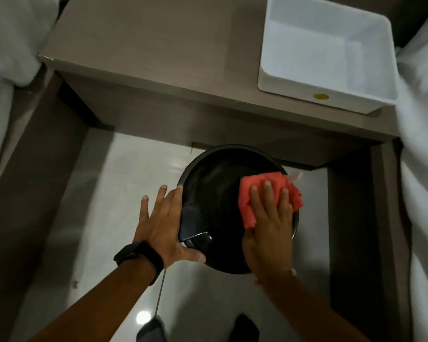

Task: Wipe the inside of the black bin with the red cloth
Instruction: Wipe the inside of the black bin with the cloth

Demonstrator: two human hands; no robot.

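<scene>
There is one left hand (pixel 158 223), one right hand (pixel 269 225), one black bin (pixel 215 188), one red cloth (pixel 247 193) and one white tub (pixel 294 87) at the desk's (pixel 146 58) right edge.

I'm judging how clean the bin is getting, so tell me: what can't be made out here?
Head view throughout:
1. Floor of the black bin: too dark to show dirt or streaks.
2. Bin wall under the red cloth: covered by the cloth and the right hand pressing it.
3. Bin's outer left side: behind the left hand.
4. Yellow sticker on the white tub: too small and blurred to read.
</scene>
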